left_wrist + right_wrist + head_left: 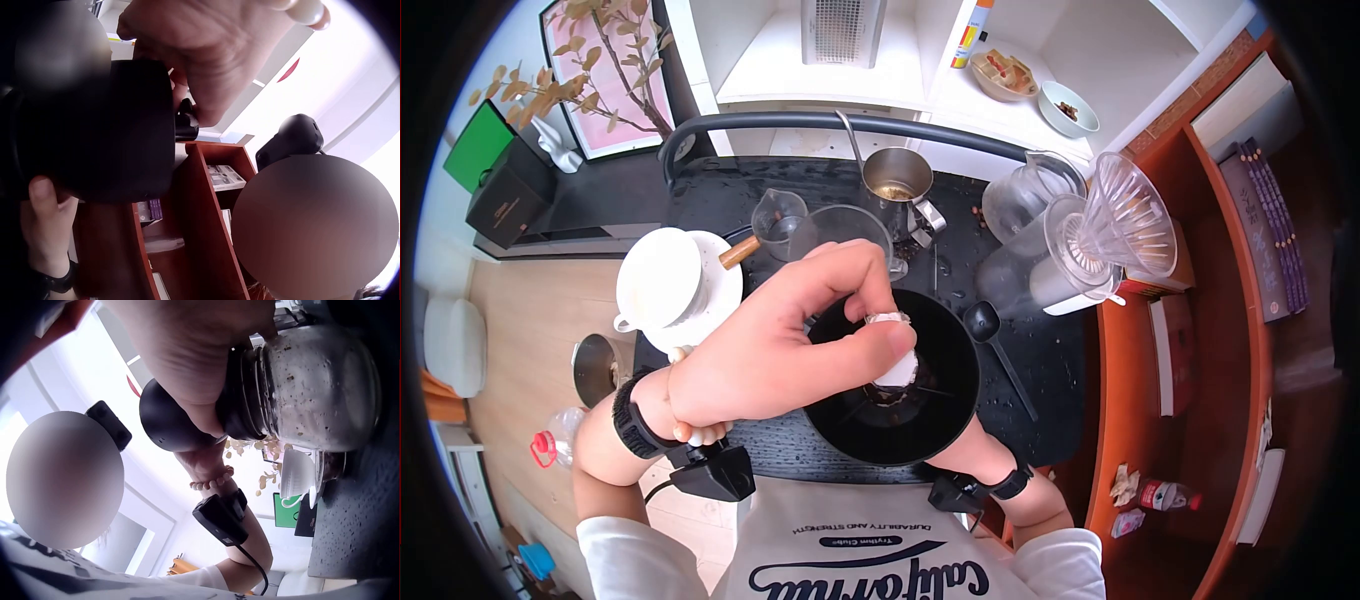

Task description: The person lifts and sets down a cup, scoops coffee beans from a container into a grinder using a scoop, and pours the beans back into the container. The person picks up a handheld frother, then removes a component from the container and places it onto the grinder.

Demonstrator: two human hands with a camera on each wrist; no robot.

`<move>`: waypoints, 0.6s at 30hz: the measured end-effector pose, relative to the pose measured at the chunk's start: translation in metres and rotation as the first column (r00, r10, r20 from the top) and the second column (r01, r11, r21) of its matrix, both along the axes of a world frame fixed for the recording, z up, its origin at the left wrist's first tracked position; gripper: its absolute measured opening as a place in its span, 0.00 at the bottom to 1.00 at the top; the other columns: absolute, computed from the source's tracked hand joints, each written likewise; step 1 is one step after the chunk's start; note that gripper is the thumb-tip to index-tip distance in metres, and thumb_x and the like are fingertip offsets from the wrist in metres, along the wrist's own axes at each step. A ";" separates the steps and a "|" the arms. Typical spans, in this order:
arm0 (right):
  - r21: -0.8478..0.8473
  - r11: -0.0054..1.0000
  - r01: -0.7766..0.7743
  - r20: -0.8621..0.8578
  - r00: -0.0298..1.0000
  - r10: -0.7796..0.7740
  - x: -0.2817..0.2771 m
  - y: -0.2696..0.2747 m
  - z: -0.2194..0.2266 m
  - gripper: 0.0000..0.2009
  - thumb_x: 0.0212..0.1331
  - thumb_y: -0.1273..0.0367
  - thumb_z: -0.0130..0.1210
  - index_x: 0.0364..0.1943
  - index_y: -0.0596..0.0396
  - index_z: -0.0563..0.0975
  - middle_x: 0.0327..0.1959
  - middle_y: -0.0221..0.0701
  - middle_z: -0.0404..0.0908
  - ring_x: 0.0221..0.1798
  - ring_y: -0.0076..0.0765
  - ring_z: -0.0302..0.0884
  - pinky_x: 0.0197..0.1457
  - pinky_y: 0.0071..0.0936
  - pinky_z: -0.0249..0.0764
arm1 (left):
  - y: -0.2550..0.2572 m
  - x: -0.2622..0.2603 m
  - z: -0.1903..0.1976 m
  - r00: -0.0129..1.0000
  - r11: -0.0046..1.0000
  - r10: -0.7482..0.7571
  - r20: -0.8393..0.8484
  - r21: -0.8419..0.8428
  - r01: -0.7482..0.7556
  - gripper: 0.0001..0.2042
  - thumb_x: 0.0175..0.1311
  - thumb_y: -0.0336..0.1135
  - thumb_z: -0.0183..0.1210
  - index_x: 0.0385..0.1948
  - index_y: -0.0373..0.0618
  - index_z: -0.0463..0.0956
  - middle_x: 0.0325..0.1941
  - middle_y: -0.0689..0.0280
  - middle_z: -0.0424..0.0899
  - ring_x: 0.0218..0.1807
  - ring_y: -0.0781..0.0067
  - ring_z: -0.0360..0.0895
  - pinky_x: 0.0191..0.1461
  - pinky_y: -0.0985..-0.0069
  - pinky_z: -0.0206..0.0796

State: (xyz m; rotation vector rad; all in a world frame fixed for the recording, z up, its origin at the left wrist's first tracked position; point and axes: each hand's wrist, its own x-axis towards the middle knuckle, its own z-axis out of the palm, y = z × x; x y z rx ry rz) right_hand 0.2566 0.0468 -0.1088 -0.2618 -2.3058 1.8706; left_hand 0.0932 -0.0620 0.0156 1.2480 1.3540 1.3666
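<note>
A black manual coffee grinder [948,405] stands mouth up at the table's front edge, its wide round hopper facing the head camera. My left hand [770,345] reaches over the hopper, thumb and fingers pinching a small white-and-silver piece [897,372] above its centre. Just what this piece is, I cannot tell. Low on the grinder's far side from the left arm, my right hand [978,450] is mostly hidden behind the hopper in the head view. In the right wrist view its fingers curl round the black neck, directly above a glass jar [325,394] with dark specks inside.
Behind the grinder are a steel pot [897,175], a glass pitcher [780,222] and another clear glass vessel [845,225]. A white cup [662,275] on a saucer is left. A black scoop [1000,350] and a ribbed clear dripper [1135,215] lie to the right.
</note>
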 end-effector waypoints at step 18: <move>0.111 0.983 0.146 -0.168 0.978 -0.126 0.006 -0.010 -0.002 0.46 0.32 0.68 0.68 0.59 0.61 0.50 0.55 0.42 0.58 0.59 0.43 0.57 0.59 0.33 0.56 | -0.046 0.015 -0.047 0.977 0.991 0.093 -0.191 0.110 -0.073 0.61 0.22 0.45 0.75 0.61 0.37 0.39 0.62 0.51 0.53 0.64 0.62 0.53 0.64 0.71 0.42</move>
